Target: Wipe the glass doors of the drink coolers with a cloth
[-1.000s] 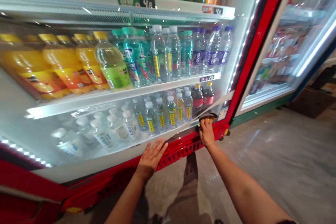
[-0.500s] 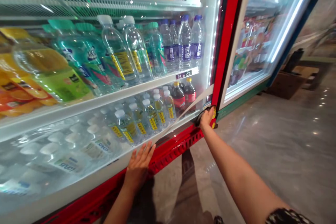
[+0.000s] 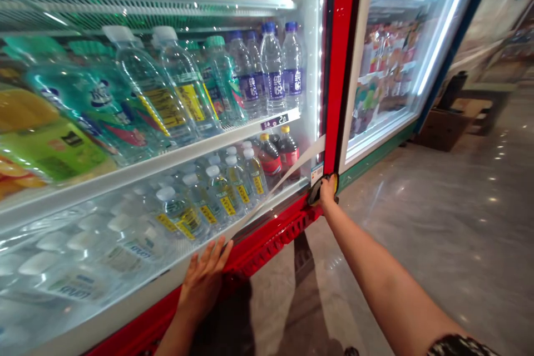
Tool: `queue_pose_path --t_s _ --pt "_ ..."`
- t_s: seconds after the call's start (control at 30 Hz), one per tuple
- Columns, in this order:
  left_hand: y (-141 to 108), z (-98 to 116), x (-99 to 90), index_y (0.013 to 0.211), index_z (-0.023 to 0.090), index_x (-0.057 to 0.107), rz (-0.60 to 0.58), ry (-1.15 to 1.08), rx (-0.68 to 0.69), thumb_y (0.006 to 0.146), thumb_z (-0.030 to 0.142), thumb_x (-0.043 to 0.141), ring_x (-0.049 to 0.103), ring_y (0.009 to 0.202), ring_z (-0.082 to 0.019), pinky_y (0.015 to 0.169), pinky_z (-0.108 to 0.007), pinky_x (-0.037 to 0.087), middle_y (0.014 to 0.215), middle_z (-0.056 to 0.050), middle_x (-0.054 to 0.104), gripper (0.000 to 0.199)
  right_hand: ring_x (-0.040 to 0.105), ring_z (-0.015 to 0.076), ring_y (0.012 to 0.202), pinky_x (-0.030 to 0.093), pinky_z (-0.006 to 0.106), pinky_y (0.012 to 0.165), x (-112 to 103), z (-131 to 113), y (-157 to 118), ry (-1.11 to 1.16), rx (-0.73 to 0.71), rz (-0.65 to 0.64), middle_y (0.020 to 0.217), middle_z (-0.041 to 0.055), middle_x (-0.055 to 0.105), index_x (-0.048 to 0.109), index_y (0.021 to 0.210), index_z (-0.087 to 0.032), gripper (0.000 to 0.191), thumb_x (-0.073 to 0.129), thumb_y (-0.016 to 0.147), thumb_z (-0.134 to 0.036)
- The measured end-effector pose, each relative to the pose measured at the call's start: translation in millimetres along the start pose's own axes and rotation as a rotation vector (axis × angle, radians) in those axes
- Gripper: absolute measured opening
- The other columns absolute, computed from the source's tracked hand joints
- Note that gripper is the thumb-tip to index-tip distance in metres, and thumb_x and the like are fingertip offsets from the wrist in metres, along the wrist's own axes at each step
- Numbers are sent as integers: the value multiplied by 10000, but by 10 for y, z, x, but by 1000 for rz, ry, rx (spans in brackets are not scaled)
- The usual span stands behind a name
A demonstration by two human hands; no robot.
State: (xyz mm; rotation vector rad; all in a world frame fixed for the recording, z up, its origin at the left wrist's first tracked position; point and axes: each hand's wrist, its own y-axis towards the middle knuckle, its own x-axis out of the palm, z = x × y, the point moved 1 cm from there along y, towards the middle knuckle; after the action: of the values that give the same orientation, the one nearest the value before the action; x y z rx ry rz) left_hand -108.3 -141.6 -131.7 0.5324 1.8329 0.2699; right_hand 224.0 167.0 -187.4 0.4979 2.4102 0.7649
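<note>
My right hand (image 3: 329, 188) is closed around a black and yellow tape measure (image 3: 316, 192), held against the lower right corner of a red-framed drinks fridge (image 3: 287, 228). My left hand (image 3: 204, 275) lies with its fingers stretched out on the fridge's bottom edge, down and left of the right hand. A pale strip (image 3: 302, 159), like a tape blade or its reflection, slants over the glass between the two hands; its exact ends are hard to make out. Behind the glass, small bottles with yellow labels (image 3: 227, 200) stand on the bottom shelf near my left hand.
Higher shelves hold teal bottles (image 3: 104, 94) and purple-capped water bottles (image 3: 274, 75). To the right is a second glass-front fridge (image 3: 387, 61) with a green base. A cardboard box (image 3: 444, 128) sits on the shiny grey floor (image 3: 438, 222) beyond it.
The fridge and both hands appear shifted left in view. My right hand stays on the tape measure at the corner, and my left hand remains spread on the bottom edge.
</note>
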Motion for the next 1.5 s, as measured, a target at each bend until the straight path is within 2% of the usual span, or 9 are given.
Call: queue_pose_path --t_s 0.13,0.23,0.4,0.53,0.63,0.77,0.97,1.17,1.5 --pt "3 3 -4 1592 354 167 -4 -5 0 921 135 487 445 1450 -234 1277 -448 61 1591 -34 413 774 370 318 1472 309 597 1184 4 1 202 39 140 123 1591 201 389 321 1576 -119 632 321 972 -306" --pt "19 18 -5 1587 354 161 -17 -14 -14 893 83 456 468 1433 -249 1269 -485 113 1592 -45 407 801 173 328 1554 225 668 1195 63 -229 227 70 163 159 1646 218 268 233 1603 -88 699 314 934 -273" --pt "28 72 -60 1584 345 219 81 -20 -7 891 65 394 470 1432 -207 1284 -423 96 1572 -15 436 768 -12 301 1580 186 683 1213 80 -933 37 108 -49 132 1695 90 184 191 1630 -228 748 361 902 -204" --pt "-9 56 -143 1589 288 273 142 4 52 922 98 392 369 1496 -192 1291 -389 108 1590 -11 413 703 -59 338 1574 214 700 1201 49 -1443 -298 81 -225 48 1716 88 86 93 1642 -234 816 382 885 -141" --pt "-57 -45 -205 1596 243 265 146 25 104 920 98 416 264 1542 -181 1301 -399 54 1603 -16 397 707 -30 381 1569 251 711 1182 60 -1748 -624 50 -360 -46 1714 113 79 96 1642 -228 861 435 860 -112" --pt "-169 -250 -314 1593 240 283 116 67 97 910 92 457 154 1572 -167 1299 -406 -30 1622 -8 366 720 187 413 1530 321 690 1146 120 -2156 -1083 -28 -546 -198 1658 137 278 257 1617 -252 838 486 828 -86" --pt "-517 -575 -558 1578 298 326 70 128 59 921 105 494 199 1563 -173 1294 -441 -40 1636 6 356 705 440 339 1376 294 601 1182 244 -2781 -1640 -99 -816 -314 1475 97 564 492 1507 -309 706 535 832 -108" --pt "-1077 -955 -795 1570 310 348 40 214 -21 933 127 498 186 1567 -188 1292 -454 -46 1656 16 319 679 485 341 1325 251 615 1187 352 -3185 -2012 -69 -820 -256 1427 115 610 511 1498 -278 661 529 859 -109" --pt "-2230 -1553 -1158 1573 345 328 -33 297 -252 953 142 496 240 1554 -203 1293 -473 30 1652 -2 332 674 563 272 1277 240 570 1236 514 -3791 -2635 95 -1193 -417 1415 60 636 383 1570 -296 656 453 945 -109"
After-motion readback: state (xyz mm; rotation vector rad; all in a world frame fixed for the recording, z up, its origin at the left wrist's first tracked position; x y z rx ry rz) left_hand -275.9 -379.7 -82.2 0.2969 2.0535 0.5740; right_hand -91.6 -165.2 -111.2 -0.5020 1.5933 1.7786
